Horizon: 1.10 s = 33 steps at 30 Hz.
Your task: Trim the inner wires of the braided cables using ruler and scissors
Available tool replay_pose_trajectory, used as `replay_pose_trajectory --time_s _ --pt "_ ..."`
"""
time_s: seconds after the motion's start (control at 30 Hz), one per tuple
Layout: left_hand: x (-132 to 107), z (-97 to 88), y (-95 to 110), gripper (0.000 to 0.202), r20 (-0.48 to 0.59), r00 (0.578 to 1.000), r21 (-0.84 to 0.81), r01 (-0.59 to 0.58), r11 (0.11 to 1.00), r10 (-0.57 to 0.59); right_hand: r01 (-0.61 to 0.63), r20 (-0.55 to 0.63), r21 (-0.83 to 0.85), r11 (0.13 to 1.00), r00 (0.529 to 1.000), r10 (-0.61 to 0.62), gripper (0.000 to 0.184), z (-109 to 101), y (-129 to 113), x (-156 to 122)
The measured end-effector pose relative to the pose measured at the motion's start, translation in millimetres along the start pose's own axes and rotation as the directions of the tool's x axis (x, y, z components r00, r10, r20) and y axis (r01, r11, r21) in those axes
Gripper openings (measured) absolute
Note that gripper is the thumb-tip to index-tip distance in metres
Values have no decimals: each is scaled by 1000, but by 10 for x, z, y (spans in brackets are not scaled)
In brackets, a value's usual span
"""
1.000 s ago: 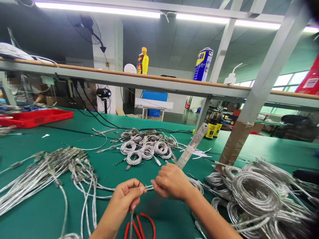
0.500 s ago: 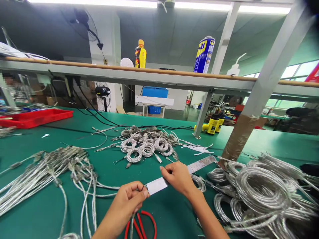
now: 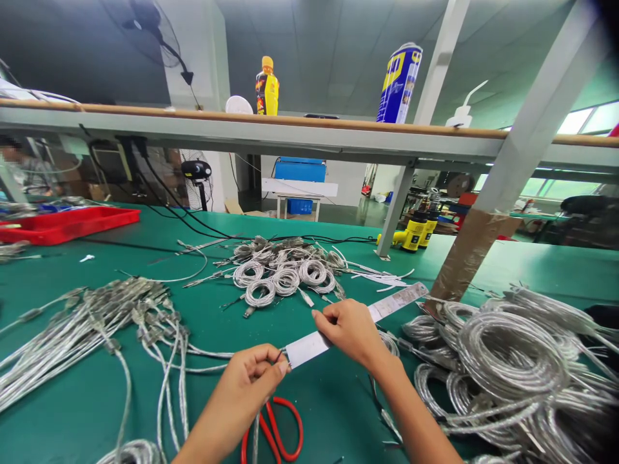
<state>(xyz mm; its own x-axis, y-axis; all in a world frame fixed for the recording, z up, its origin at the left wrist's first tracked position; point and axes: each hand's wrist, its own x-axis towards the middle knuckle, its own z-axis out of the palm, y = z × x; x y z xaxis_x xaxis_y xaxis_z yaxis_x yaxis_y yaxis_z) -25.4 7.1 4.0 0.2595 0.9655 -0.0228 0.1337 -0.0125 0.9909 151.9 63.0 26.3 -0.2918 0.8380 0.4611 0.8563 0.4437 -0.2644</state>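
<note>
While both hands work low over the green bench mat (image 3: 329,419), the head view puts the left hand (image 3: 251,380) and right hand (image 3: 348,332) close together at a steel ruler (image 3: 399,301). It lies on a diagonal, with a white strip (image 3: 307,349) on its near end.

Left fingers (image 3: 264,364): clenched, pinching a clear-sheathed cable (image 3: 255,438) near its thin wire end, right at the near end of the strip. Right fingers (image 3: 329,319): closed on the ruler partway along, holding it. Fingers hide part of the wire end, so exact contact with the strip is hard to call.

Step in hand, by my read: lining the cable end up against the ruler. Next move would need the ruler held steady and the wire end kept square to the strip.

Around the hands: red-handled scissors (image 3: 273,428) lie just below the left wrist, a bundle of straightened cables (image 3: 97,322) to the left, coiled cables (image 3: 285,277) ahead, a large heap of coils (image 3: 507,361) to the right. Farther off, a red tray (image 3: 68,225) sits on the bench; a spray can (image 3: 400,84) and a yellow bottle (image 3: 267,87) stand on a wood-edged shelf (image 3: 290,121).
</note>
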Motion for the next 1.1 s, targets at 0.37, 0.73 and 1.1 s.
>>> replay_pose_trajectory --time_s 0.37,0.73,1.1 --pt "-39 53 60 24 15 1000 103 -14 995 13 23 -29 -36 999 999 -24 40 -55 -14 -1" --pt "-26 28 7 27 -6 1000 115 -19 993 20 53 -82 -112 992 995 -63 39 -100 -53 -7" --pt "-45 54 46 31 2 1000 37 -6 999 6 35 -126 -117 992 991 -50 40 -106 20 2"
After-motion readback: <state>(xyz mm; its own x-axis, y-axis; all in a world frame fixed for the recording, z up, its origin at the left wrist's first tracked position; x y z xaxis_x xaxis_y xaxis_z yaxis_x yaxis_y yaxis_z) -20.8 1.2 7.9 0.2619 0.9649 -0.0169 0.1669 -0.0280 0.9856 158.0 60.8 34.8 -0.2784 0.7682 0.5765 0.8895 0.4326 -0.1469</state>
